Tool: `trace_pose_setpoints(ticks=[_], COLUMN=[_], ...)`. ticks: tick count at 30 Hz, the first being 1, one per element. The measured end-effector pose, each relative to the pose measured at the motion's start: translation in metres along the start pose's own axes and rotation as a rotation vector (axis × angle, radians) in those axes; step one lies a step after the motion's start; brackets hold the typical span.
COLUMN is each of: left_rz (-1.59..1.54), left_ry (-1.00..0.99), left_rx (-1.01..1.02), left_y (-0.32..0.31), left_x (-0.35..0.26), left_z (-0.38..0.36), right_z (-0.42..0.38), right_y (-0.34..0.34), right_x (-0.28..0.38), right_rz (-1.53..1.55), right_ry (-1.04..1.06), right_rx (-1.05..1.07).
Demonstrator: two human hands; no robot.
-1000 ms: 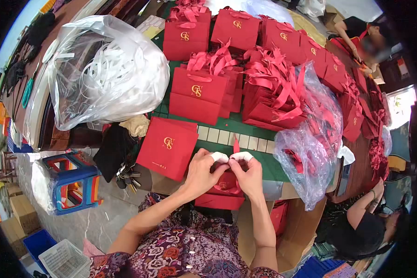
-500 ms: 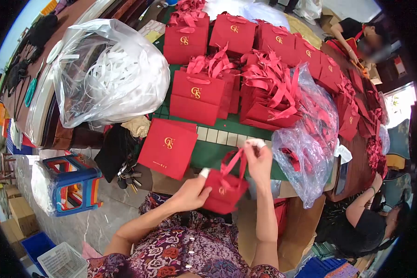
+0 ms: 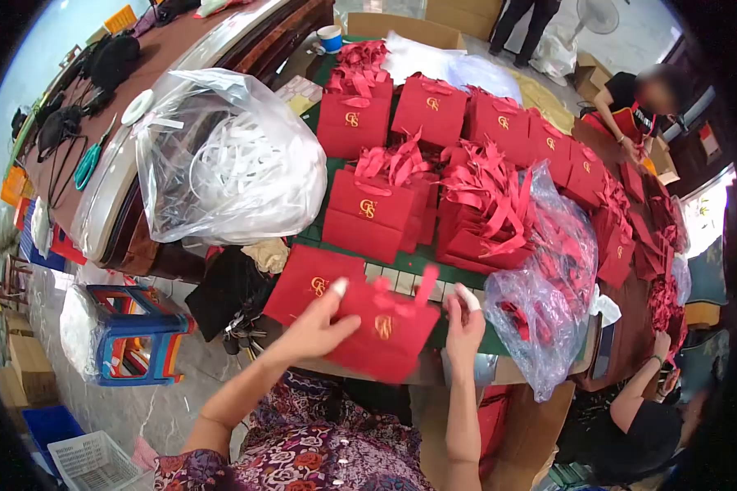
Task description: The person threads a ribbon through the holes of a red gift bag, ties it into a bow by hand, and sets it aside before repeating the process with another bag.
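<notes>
A red paper gift bag (image 3: 397, 340) with a gold logo and ribbon handles is in front of me, slightly blurred. My left hand (image 3: 319, 329) grips it by its left side, a white cover on one fingertip. Just right of the bag, my right hand (image 3: 464, 331) is raised with thumb and index finger a little apart, the index tip wrapped in white. No contact shows between that hand and the ribbon loop (image 3: 427, 283). Behind my left hand, a flat red bag (image 3: 307, 274) lies at the table's near edge.
Rows of red bags (image 3: 368, 209) stand on the green tabletop (image 3: 499, 342). A clear plastic sack of white ribbon (image 3: 237, 172) is at left, crumpled plastic (image 3: 540, 360) at right. Blue stools (image 3: 131, 335) stand on the floor. Two people (image 3: 651, 102) work at the right.
My right hand has let go of the ribbon and moved slightly right. The held bag now faces up more fully and sits higher beside my left hand. The camera view has tilted upward.
</notes>
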State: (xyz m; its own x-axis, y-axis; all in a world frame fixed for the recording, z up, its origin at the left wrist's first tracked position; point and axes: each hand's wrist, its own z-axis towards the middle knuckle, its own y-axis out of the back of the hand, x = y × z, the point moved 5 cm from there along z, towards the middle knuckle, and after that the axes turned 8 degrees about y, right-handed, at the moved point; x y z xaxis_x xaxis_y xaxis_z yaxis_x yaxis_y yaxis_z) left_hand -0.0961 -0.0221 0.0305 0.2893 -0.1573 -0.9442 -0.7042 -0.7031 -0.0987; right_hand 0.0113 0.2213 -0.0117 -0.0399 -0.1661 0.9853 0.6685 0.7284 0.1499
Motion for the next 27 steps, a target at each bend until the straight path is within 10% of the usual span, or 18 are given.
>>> trace_pose_setpoints(ticks=[11, 14, 27], left_rz=[0.444, 0.662, 0.834], left_ry=[-0.496, -0.245, -0.373], left_rx=[-0.449, -0.576, -0.718], left_y=[0.084, 0.088, 0.08], left_x=[-0.057, -0.042, -0.04], left_z=[0.108, 0.109, 0.116], right_z=[-0.05, -0.049, -0.032], right_y=[-0.065, -0.094, -0.087], right_x=[0.037, 0.036, 0.018], right_rz=[-0.247, -0.27, -0.261], right_ry=[0.154, 0.134, 0.012], right_rx=[0.273, 0.311, 0.288])
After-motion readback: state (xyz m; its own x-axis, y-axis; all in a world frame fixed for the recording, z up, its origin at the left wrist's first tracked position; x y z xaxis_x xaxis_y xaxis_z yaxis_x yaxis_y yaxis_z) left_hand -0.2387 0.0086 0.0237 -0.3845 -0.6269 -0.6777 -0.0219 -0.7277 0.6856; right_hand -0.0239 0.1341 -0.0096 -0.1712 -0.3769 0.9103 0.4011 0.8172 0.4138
